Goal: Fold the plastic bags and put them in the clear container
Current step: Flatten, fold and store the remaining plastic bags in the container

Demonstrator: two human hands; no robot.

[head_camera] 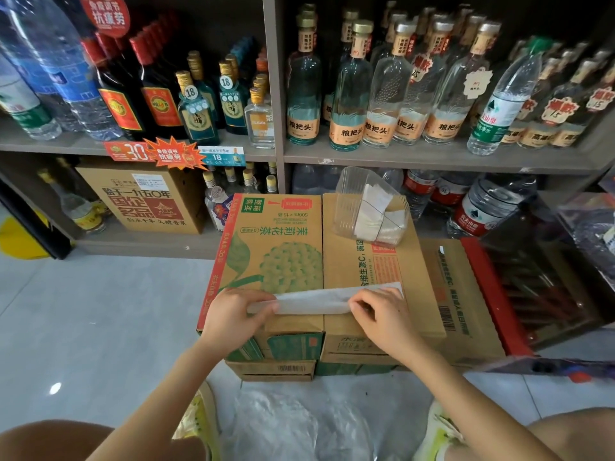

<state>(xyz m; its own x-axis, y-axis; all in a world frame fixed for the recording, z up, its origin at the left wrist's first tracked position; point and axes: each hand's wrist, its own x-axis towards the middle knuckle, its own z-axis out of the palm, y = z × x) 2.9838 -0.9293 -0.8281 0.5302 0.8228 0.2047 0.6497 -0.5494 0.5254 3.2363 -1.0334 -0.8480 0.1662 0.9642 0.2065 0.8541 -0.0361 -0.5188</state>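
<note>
Fingers (pixel 263 306) of the left hand (pixel 233 314) curl over the left end of a long, narrow folded strip of white plastic bag (pixel 316 302) and grip it; the thumb is hidden, so how far it wraps under I cannot tell. The right hand (pixel 379 311) has its fingers bent and seems to pinch the strip close to its right end, leaving a short tip free beyond the knuckles.

The strip lies crosswise near the front edge of two brown cardboard cartons standing side by side: the green-printed carton (pixel 276 254) on the left and the orange-printed carton (pixel 366 261) on the right. It bridges the seam between them.

At the far edge of the right carton, well apart from the hands, stands the clear ribbed plastic container (pixel 349 194), tilted and holding several folded white bags (pixel 376 214). Bare carton top lies open between strip and container.

Just behind the cartons rises a grey shelf (pixel 432 158) lined with glass bottles (pixel 349 94). Crumpled clear plastic bags (pixel 316 420) lie on the tiled floor (pixel 100 311) between the person's feet, with open floor to the left.
</note>
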